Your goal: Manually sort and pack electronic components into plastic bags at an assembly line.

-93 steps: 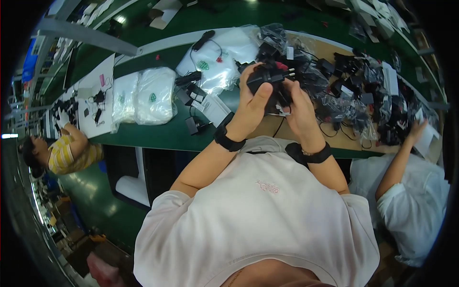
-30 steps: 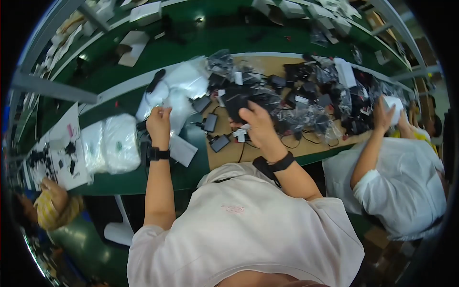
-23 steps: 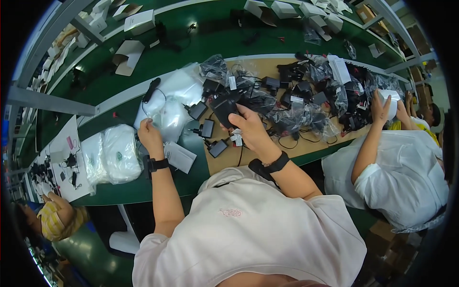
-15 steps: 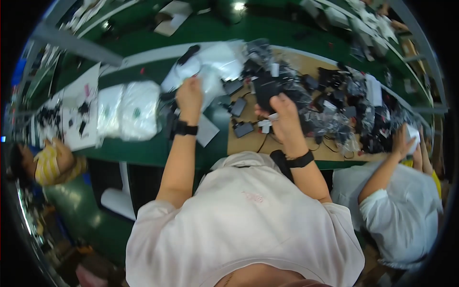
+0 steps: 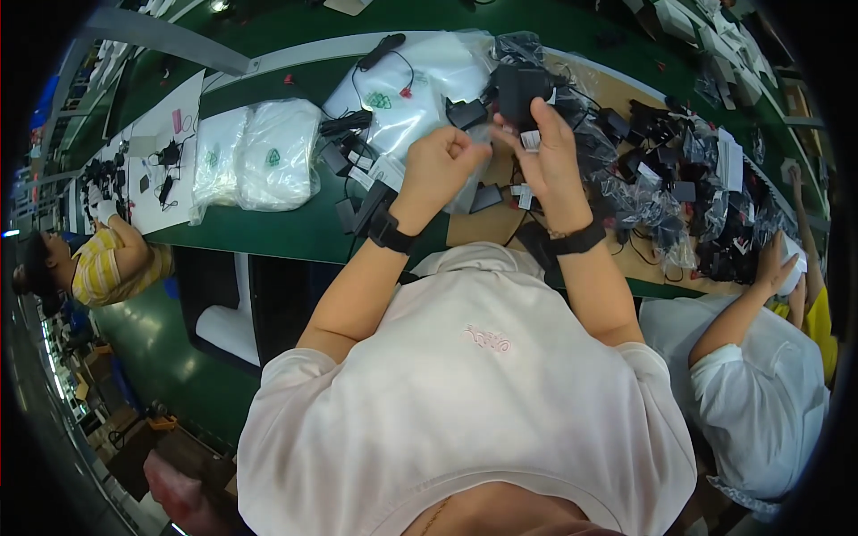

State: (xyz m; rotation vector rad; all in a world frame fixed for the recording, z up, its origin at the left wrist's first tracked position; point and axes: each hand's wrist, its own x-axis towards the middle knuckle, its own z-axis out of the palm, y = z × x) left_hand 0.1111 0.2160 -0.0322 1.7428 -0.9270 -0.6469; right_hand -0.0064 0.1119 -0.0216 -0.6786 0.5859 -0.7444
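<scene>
Head view: both hands raised over a green bench, working a black adapter and its clear bag.

Right hand (image 5: pixel 547 161) clamped around the black adapter (image 5: pixel 521 89), fingers curled up its side, held above the bench (image 5: pixel 268 234) in front of the chest. Left hand (image 5: pixel 440 165) just beside it, fingertips pinched together on a bit of clear bag (image 5: pixel 474 147) between the two hands. Black wristband on each forearm. Under the hands, loose adapters and a cable on the brown mat (image 5: pixel 474 228). To the left, two stuffed white bags (image 5: pixel 259 165) lying side by side on the green; beyond them a flat clear bag (image 5: pixel 402 89) with a cable on it. To the right, a heap of bagged black adapters (image 5: pixel 679 201). Far right, a co-worker's hand (image 5: pixel 776 263) reaching into that heap. Far left, another person (image 5: pixel 107 259) seated at the bench.
</scene>
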